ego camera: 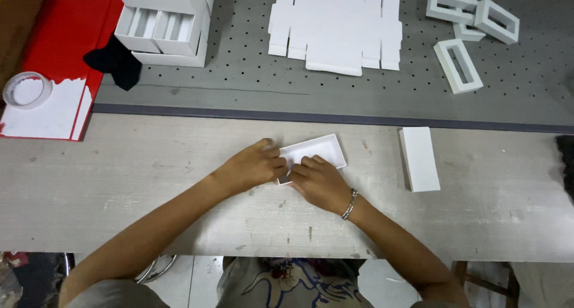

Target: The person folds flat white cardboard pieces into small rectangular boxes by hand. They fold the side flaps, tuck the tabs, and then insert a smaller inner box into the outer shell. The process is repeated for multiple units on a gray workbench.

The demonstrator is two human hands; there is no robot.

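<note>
A small white cardboard box tray lies on the pale wooden workbench, tilted a little, its far end free. My left hand grips its near-left end with fingers curled on the edge. My right hand, with a metal bracelet at the wrist, presses on the same near end from the right. Both hands meet at the tray's corner and hide it.
A flat white box piece lies to the right. Behind, on a grey perforated board, are a stack of flat white die-cut sheets, several white rectangular frames, stacked white trays, a black cloth, a tape roll and red card.
</note>
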